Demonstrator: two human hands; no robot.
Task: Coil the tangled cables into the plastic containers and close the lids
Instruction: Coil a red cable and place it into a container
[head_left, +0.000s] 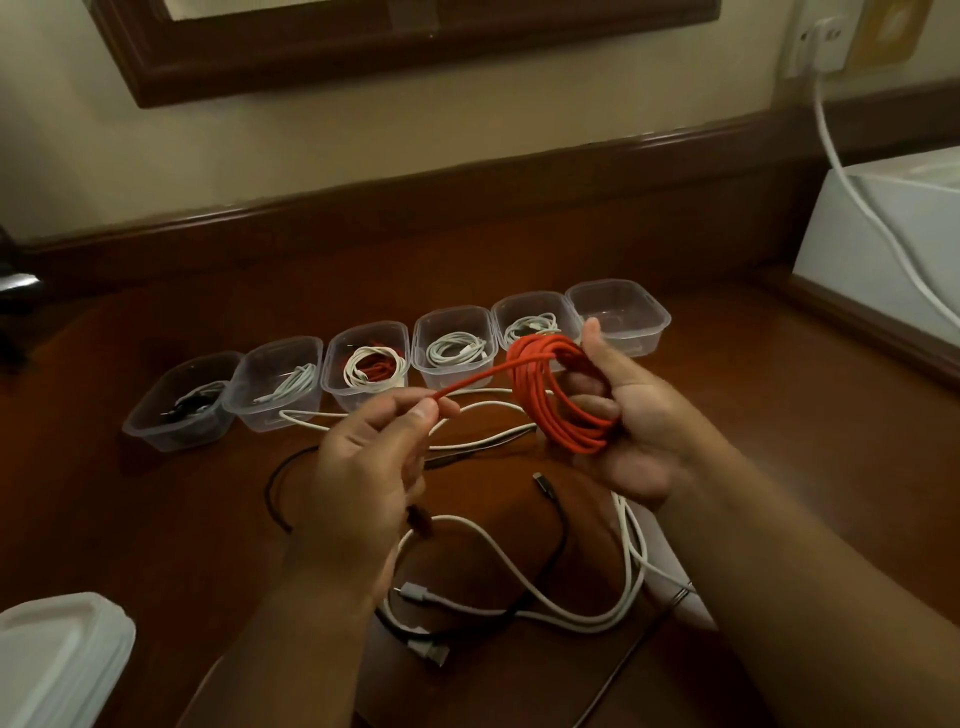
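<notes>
My right hand (631, 415) grips the nearly coiled orange cable (556, 395), my left hand (374, 457) pinches its tail; five far containers (457, 338) hold cables, one is empty, more lie tangled on the surface (156, 519), lids off.

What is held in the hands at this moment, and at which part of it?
One orange braided cable: right hand grips its coiled loops, left hand pinches its straight free length.
</notes>
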